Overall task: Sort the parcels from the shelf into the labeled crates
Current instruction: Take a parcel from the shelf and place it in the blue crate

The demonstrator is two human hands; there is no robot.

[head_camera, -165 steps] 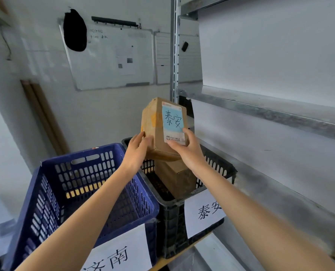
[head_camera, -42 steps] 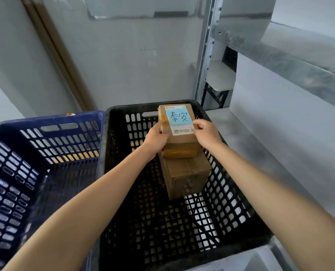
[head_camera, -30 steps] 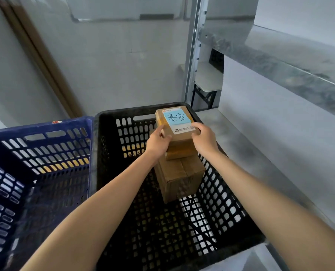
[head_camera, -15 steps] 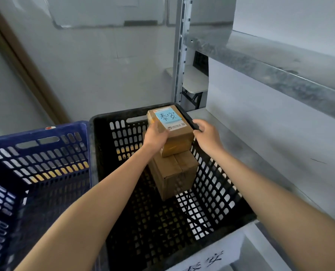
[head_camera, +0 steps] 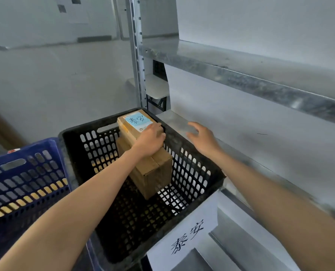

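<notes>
A small brown cardboard parcel (head_camera: 131,124) with a blue handwritten label lies on top of a bigger plain brown box (head_camera: 150,173) inside the black crate (head_camera: 197,185). My left hand (head_camera: 150,140) rests over the near end of the labelled parcel, fingers curled on it. My right hand (head_camera: 203,139) hovers open above the crate's right rim, near the metal shelf (head_camera: 177,122), holding nothing. A white paper sign (head_camera: 186,238) with two handwritten characters hangs on the crate's front.
A blue crate (head_camera: 23,184) stands to the left of the black one, touching it. The upper shelf board (head_camera: 241,75) juts out at the right. A steel upright post (head_camera: 136,53) rises behind the black crate, with a white wall beyond.
My right hand has let go of the labelled parcel and moved right toward the shelf. The left hand stays on the parcel, which now rests on the bigger box.
</notes>
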